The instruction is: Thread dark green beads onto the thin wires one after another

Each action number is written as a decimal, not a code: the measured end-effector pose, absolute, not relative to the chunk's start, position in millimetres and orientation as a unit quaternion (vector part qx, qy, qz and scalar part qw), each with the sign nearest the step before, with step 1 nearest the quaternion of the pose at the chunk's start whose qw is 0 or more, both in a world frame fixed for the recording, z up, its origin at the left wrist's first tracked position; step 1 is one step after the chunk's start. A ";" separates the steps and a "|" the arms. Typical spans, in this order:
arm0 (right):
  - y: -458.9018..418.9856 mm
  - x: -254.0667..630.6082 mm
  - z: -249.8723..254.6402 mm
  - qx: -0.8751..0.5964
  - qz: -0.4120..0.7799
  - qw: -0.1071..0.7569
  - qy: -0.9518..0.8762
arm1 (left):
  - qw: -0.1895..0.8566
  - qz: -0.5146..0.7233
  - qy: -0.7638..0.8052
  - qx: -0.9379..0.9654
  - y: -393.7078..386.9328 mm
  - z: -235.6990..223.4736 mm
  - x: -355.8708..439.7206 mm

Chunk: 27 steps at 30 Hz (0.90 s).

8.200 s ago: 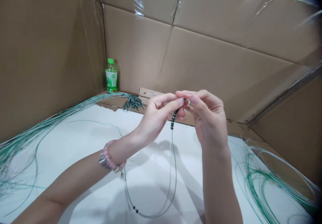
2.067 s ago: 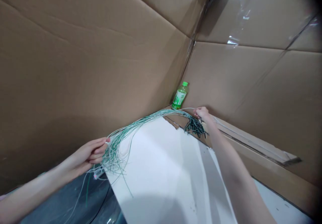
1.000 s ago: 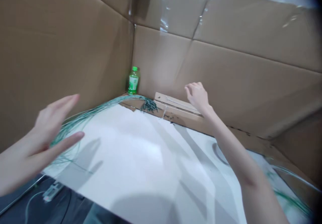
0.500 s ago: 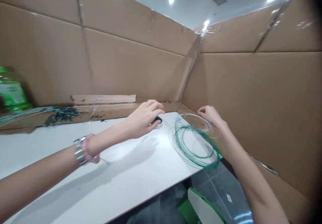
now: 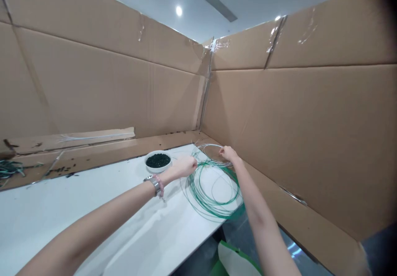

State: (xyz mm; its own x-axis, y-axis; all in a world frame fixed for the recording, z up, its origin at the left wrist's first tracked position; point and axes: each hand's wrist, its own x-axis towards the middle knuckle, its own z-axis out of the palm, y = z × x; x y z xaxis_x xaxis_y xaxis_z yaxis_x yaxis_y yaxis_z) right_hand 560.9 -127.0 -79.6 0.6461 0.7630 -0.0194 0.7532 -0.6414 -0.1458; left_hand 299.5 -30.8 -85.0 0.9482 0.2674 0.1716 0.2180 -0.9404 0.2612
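Observation:
My left hand point(image 5: 187, 165) is closed at the upper left edge of a loose coil of green wire point(image 5: 203, 199); its fingers face away, so what they hold is hidden. My right hand point(image 5: 228, 153) has its fingers pinched on a smaller coil of white wire point(image 5: 206, 146), which lies behind the green one. Both coils rest on the right end of the white table point(image 5: 124, 218), and some green loops reach past its edge. Just left of my left hand stands a round white dish point(image 5: 157, 169) filled with small dark beads or pieces.
Cardboard walls point(image 5: 279, 115) meet in a corner behind the table. A dark green bundle point(image 5: 10, 168) lies on the cardboard ledge at far left. White strands point(image 5: 99, 136) lie on a cardboard strip. Below the table's edge is a green and white object point(image 5: 235, 261).
The view has swung right. My left hand has left the dish, moved right to the green wire and closed. My right hand stays by the white coil.

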 end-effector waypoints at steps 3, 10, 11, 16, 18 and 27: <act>-126.8 576.0 -84.0 -0.906 0.055 0.055 -0.416 | 0.130 0.060 0.167 0.975 -31.6 -98.2 309.7; -119.9 584.2 -96.7 -0.870 0.128 0.033 -0.475 | 0.152 0.009 0.222 0.963 -33.8 -119.7 322.3; -118.7 583.9 -97.6 -0.865 0.134 0.031 -0.483 | 0.156 0.007 0.223 0.962 -32.1 -121.2 322.8; -119.4 585.4 -96.5 -0.847 0.155 0.022 -0.507 | 0.169 0.012 0.225 0.960 -19.9 -125.0 319.6; -120.9 585.6 -96.4 -0.842 0.160 0.019 -0.515 | 0.170 0.015 0.225 0.959 -18.3 -125.7 318.0; -119.4 580.6 -102.8 -0.837 0.168 0.033 -0.519 | 0.171 0.020 0.228 0.958 -34.4 -127.8 325.1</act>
